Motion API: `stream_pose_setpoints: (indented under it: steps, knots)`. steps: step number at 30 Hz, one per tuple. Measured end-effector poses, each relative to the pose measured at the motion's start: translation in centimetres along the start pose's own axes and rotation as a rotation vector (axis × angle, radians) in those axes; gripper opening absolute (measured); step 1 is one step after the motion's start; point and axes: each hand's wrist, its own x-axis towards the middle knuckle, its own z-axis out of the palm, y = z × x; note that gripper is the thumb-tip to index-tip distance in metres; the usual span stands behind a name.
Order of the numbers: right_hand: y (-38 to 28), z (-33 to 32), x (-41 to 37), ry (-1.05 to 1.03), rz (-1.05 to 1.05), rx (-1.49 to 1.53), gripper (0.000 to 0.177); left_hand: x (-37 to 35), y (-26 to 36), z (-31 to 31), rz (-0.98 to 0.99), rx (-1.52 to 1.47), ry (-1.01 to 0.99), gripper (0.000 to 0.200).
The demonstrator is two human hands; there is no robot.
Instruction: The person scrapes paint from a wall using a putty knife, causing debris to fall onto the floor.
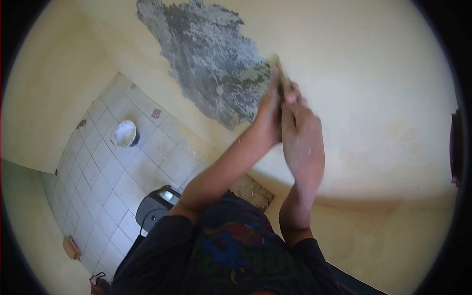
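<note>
Both of my hands are together at a pale yellow wall (368, 73), at the right edge of a rough grey bare patch (211, 54). They are closed around a thin scraper (278, 64), whose tip meets the wall beside the patch. My left hand (270, 110) holds it from the left, with the thumb side up near the blade. On the other side my right hand (303, 135) wraps over the handle, its fingers bent. The handle is mostly hidden by the hands, and motion blurs them slightly. Small pale flecks cling to both forearms.
Below on the left, a white bucket (118, 133) stands on the tiled floor (142, 162). A black speaker-like box (152, 210) is beside my left elbow. A brown block-like object (72, 247) lies by the far-left wall. Pale debris (196, 147) lies along the wall's foot.
</note>
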Motion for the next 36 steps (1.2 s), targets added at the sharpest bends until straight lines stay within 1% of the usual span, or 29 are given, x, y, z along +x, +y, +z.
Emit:
stream_pose_setpoints:
  steps: [2,3,5,7,8,9,10,11,12,13,14,15,16,17,19,20,21,22,23,25,26,28,29,30,31,33,34,35,36]
  knots:
    - [-0.8,0.3,-1.0,0.053,0.025,-0.004,0.021,-0.7,-0.4,-0.5,-0.227,-0.066,-0.102,0.055]
    - [-1.0,0.4,-1.1,0.089,0.057,-0.016,0.022,-0.1,0.2,0.0,-0.223,-0.061,-0.108,0.055]
    - [-1.0,0.1,-0.8,0.024,0.131,-0.058,0.022,0.1,0.5,0.5,-0.115,-0.034,0.018,0.054]
    - [-1.7,-1.0,-0.7,0.009,0.056,-0.006,0.023,-0.5,-0.2,0.5,-0.091,-0.022,-0.007,0.054]
    - [-1.2,-0.6,-0.6,0.013,0.057,-0.007,0.023,-0.7,-0.5,-0.1,-0.155,-0.058,-0.059,0.054]
    - [-0.3,0.3,-0.3,0.077,-0.031,-0.031,0.023,-0.6,-0.6,-0.3,-0.213,-0.094,-0.117,0.055]
    - [0.1,0.7,-0.2,0.136,-0.111,-0.057,0.023,-0.3,-0.2,0.0,-0.214,-0.098,-0.116,0.055]
    - [0.0,0.6,-0.6,0.127,-0.099,-0.060,0.023,-0.2,0.2,0.2,-0.090,-0.072,-0.006,0.054]
    - [-0.6,0.1,-0.5,0.036,-0.013,-0.069,0.023,0.0,0.5,0.4,0.037,-0.041,0.096,0.054]
    - [-1.2,-0.2,0.3,-0.039,0.057,-0.073,0.024,0.0,0.6,0.7,0.039,-0.035,0.078,0.054]
    - [-1.8,-0.1,-0.4,0.073,-0.046,-0.033,0.024,-0.5,0.4,0.7,-0.080,-0.086,0.010,0.053]
    - [-1.8,0.1,0.3,0.077,-0.045,-0.030,0.024,-0.9,0.3,0.5,-0.201,-0.140,-0.047,0.053]
    - [-1.6,0.5,1.4,0.043,-0.008,-0.013,0.023,0.1,0.7,0.5,-0.131,0.030,0.043,0.051]
    - [-1.2,0.9,2.0,-0.005,0.042,0.000,0.023,0.1,0.8,0.1,-0.134,0.018,0.060,0.051]
    - [-1.2,0.9,1.1,-0.051,0.092,0.007,0.023,0.0,1.0,-0.1,0.050,0.067,0.056,0.051]
    - [-1.7,0.8,-0.1,0.031,0.013,-0.034,0.022,0.2,1.2,0.0,0.049,0.077,0.042,0.051]
    - [-2.1,0.9,-1.0,0.103,-0.052,-0.076,0.022,-0.4,0.9,0.0,-0.117,-0.026,-0.007,0.051]
    - [-2.1,1.3,-0.3,0.102,-0.043,-0.075,0.022,-0.8,0.8,-0.1,-0.282,-0.134,-0.051,0.051]
    - [-1.8,1.8,0.5,0.082,-0.004,-0.100,0.021,-0.8,1.0,-0.4,-0.290,-0.143,-0.040,0.051]
    - [-1.8,2.0,-0.2,0.055,0.049,-0.136,0.021,-0.3,1.6,-0.6,-0.100,-0.138,0.047,0.053]
    - [-2.3,1.5,-0.7,0.047,0.054,-0.128,0.021,-0.4,1.5,-0.5,-0.105,-0.135,0.035,0.053]
    - [-2.5,1.8,-0.7,0.043,0.069,-0.118,0.021,-1.5,1.1,-0.8,-0.275,-0.054,-0.054,0.054]
    - [-2.1,2.4,-0.3,0.115,0.017,-0.129,0.021,-0.7,1.6,-0.6,-0.278,-0.051,-0.061,0.054]
    - [-1.9,2.8,-0.3,0.178,-0.030,-0.142,0.021,0.0,2.1,-0.4,-0.191,0.003,0.010,0.055]
    - [-2.0,2.6,-0.9,0.167,-0.014,-0.146,0.021,-0.1,2.0,-0.5,-0.110,0.053,0.092,0.055]
    - [-2.7,1.7,-0.6,0.019,0.106,-0.082,0.020,-0.6,1.9,-0.3,-0.113,0.053,0.074,0.056]
    - [-3.0,1.8,-0.8,0.046,0.110,-0.083,0.020,-1.1,1.8,-0.3,-0.214,0.061,0.026,0.056]
    - [-3.3,2.1,-1.1,0.094,0.186,-0.046,0.020,-1.3,1.9,0.1,-0.318,0.071,-0.025,0.056]
    - [-3.6,2.1,-1.1,0.140,0.263,-0.011,0.021,-1.2,2.2,0.8,-0.320,0.124,-0.062,0.047]
